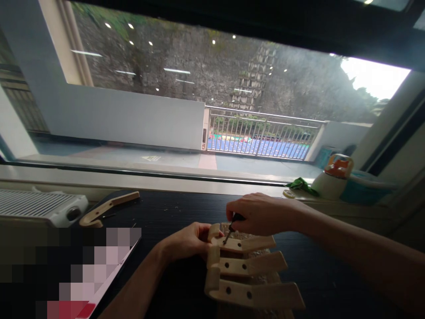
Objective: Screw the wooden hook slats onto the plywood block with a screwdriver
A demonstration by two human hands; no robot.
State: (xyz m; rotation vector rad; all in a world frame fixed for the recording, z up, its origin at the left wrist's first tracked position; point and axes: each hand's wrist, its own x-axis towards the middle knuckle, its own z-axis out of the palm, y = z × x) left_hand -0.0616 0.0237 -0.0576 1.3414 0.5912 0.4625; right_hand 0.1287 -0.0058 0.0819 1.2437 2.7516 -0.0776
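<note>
My right hand is closed around the dark handle of a screwdriver, held at a slant. Its tip meets a hole in the farthest of three curved wooden hooks. My left hand pinches the rounded left end of that same hook; its fingertips are partly hidden. Two more hooks, the middle one and the nearest one, lie side by side toward me, each with two dark holes. Beneath all three shows a crinkled, shiny strip whose material I cannot make out.
On the black table, a loose wooden hook lies at the back left beside a white slatted device. A pixelated patch covers the lower left. Along the window sill stand a white-and-orange bottle, a green cloth and a teal container.
</note>
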